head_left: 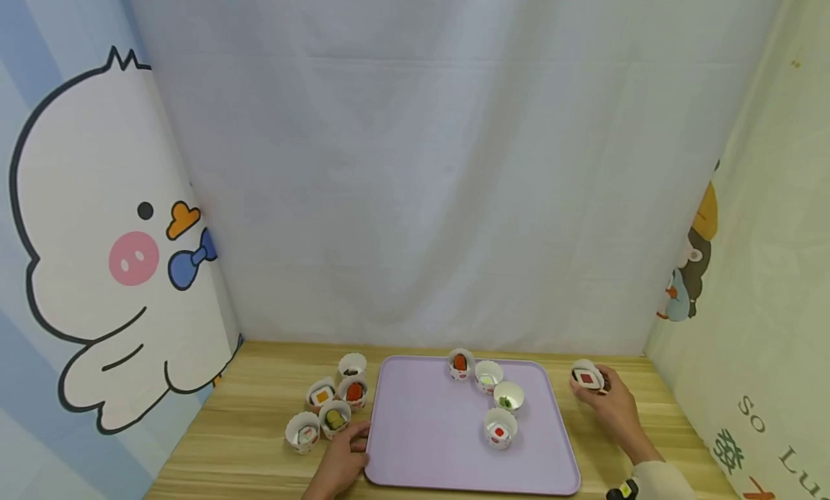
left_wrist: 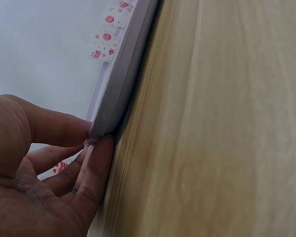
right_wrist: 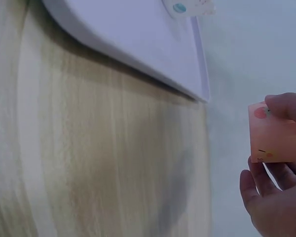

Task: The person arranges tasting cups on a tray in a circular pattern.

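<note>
A lilac tray (head_left: 447,442) lies on the wooden table, and my left hand (head_left: 342,458) pinches its left rim near the front corner. In the left wrist view, my thumb and fingers meet at the tray's edge (left_wrist: 119,94). Off the tray's right side, my right hand (head_left: 612,406) holds a paper cup (head_left: 586,376) with a white, red-centred piece inside. The right wrist view shows this cup (right_wrist: 274,136) as pinkish with a printed pattern, gripped between thumb and fingers. Several similar cups stand on the tray's right half, one being a cup with a red-centred white piece (head_left: 501,429).
Left of the tray, several more paper cups cluster, including a cup with an orange-centred piece (head_left: 320,395) and a cup with a red piece (head_left: 354,390). A pale curtain (head_left: 415,197) hangs behind the table (head_left: 246,413). Printed cloths border both sides.
</note>
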A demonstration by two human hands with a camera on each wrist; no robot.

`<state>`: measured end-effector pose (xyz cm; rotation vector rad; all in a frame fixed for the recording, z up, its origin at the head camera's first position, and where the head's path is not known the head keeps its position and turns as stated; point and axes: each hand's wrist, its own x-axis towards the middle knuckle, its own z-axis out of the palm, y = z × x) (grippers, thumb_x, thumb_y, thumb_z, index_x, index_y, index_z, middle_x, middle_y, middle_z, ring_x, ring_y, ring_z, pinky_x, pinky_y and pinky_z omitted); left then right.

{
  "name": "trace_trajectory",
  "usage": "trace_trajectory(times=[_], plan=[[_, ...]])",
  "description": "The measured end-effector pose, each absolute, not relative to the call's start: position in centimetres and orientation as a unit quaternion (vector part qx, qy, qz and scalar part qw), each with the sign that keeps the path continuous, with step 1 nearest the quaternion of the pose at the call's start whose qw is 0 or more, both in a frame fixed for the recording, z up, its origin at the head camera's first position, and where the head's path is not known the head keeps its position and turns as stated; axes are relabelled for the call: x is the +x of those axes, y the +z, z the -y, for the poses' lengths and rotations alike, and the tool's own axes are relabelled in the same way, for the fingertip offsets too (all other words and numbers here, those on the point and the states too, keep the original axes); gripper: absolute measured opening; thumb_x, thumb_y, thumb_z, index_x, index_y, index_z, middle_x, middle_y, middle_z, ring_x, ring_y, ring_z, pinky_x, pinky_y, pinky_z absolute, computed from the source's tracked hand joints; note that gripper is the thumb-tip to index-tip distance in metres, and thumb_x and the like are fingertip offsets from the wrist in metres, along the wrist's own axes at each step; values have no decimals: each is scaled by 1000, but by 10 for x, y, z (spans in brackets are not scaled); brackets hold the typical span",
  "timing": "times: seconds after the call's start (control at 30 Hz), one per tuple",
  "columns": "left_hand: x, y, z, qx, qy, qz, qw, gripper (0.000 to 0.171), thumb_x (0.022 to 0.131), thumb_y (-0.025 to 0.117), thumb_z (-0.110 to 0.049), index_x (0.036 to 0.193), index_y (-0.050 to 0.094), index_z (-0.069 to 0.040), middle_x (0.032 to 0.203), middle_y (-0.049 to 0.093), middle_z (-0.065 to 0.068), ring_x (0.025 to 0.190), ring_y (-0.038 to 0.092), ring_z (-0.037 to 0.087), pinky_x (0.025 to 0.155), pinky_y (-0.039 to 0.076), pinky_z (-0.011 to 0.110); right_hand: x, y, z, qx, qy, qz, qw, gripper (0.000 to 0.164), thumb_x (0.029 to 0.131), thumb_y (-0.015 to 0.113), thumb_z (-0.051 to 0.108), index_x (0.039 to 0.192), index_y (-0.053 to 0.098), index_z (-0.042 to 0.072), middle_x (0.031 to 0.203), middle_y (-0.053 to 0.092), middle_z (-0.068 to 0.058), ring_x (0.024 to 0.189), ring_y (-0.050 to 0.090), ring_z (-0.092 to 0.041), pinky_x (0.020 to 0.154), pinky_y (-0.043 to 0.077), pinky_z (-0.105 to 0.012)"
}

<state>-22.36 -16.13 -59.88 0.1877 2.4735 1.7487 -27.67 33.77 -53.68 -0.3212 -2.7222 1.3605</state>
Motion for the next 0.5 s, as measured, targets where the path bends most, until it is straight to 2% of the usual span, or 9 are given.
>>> trace_trajectory(times=[0.07, 0.17, 0.5], plan=[[-223, -598, 161, 62, 573, -815, 52, 59, 73, 58, 13, 131, 48, 18, 118, 61, 31, 99, 66, 33, 75, 58, 33, -273, -534, -336, -101, 448, 887, 39, 88, 85, 73, 42, 149, 29, -2, 143, 44, -29, 124, 50, -39, 80, 48, -20], [-223, -598, 161, 63, 574, -815, 52, 59, 73, 59, 13, 131, 49, 18, 118, 61, 31, 99, 66, 34, 75, 58, 34, -268, -531, -333, -98, 448, 888, 42, 87, 85, 75, 39, 148, 31, -1, 142, 46, -28, 122, 51, -37, 76, 44, -13], [-224, -600, 160, 55, 572, -817, 47, 60, 72, 58, 13, 131, 48, 18, 120, 61, 31, 100, 65, 33, 75, 57, 32, -244, -523, -319, -81, 449, 889, 42, 84, 84, 75, 41, 147, 35, 3, 139, 52, -23, 122, 53, -33, 79, 46, -13]])
